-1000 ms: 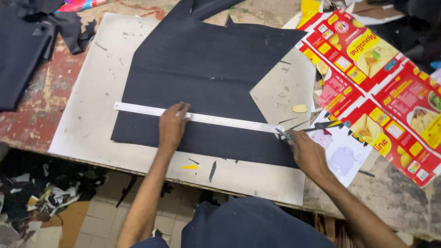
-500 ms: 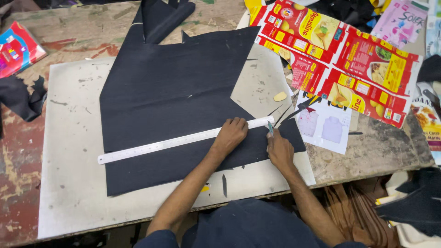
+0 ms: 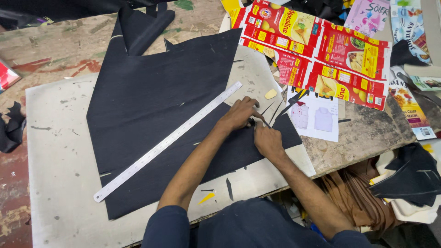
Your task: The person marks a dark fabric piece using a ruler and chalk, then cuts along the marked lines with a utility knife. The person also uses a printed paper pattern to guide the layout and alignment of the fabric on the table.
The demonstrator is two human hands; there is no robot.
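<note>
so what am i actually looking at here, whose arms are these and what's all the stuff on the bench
The camera sits on a person's head and looks down, so the arms are their own. A large dark fabric piece lies on a pale cutting board, with a long metal ruler slanted across it. The left hand presses the fabric near its right corner. The right hand is beside it; what it grips is too small to tell. Flattened red and yellow cartons lie at the upper right.

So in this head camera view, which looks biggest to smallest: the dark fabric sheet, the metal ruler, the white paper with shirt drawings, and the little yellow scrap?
1. Dark fabric sheet
2. Metal ruler, long but narrow
3. White paper with shirt drawings
4. Yellow scrap
</note>
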